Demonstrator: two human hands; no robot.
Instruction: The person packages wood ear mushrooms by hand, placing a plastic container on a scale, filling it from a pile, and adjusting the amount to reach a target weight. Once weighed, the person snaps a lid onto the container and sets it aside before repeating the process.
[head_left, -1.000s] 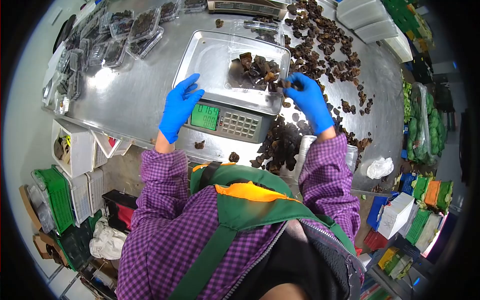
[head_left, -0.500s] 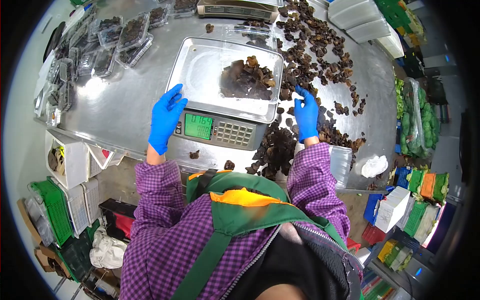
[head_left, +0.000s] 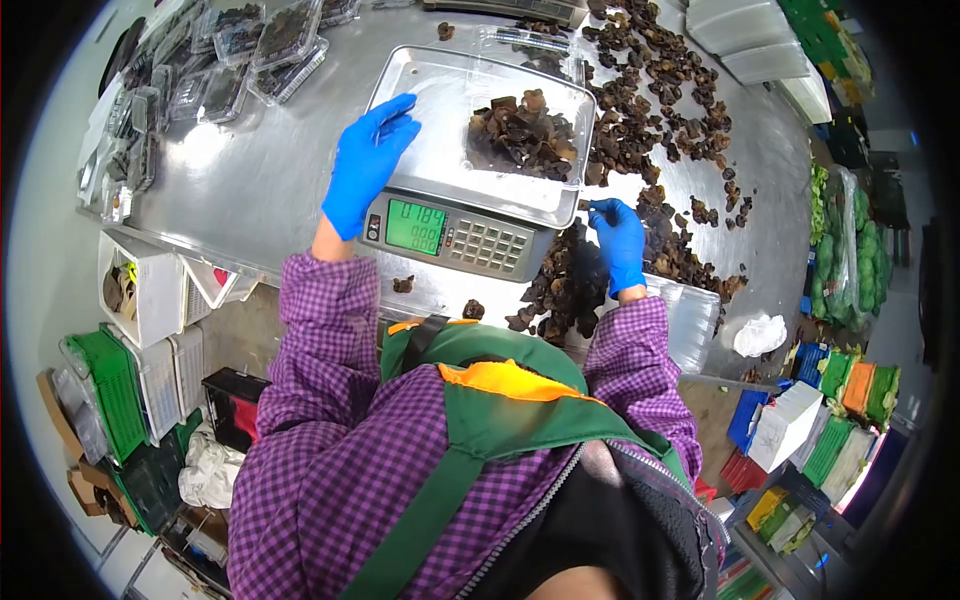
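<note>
A pile of dark brown wood ear mushrooms (head_left: 525,135) lies in a clear plastic box on the metal tray (head_left: 440,75) of a digital scale (head_left: 450,236), whose green display is lit. My left hand (head_left: 368,165), in a blue glove, hovers over the tray's left side with its fingers stretched out and holding nothing. At the tray's lower right corner, my blue-gloved right hand (head_left: 618,240) has its fingers drawn together. A small brown bit of wood ear shows at their tips. Loose wood ears (head_left: 570,280) lie beside and below that hand.
Filled clear boxes (head_left: 285,45) are stacked at the upper left of the steel table (head_left: 250,170). More wood ears (head_left: 655,90) spread across its right side. Stacks of clear empty boxes (head_left: 685,320) stand near the front edge, by a crumpled white wad (head_left: 760,336).
My left hand has moved up and inward over the tray. My right hand's fingers have closed near the tray corner. The whole view has shifted slightly.
</note>
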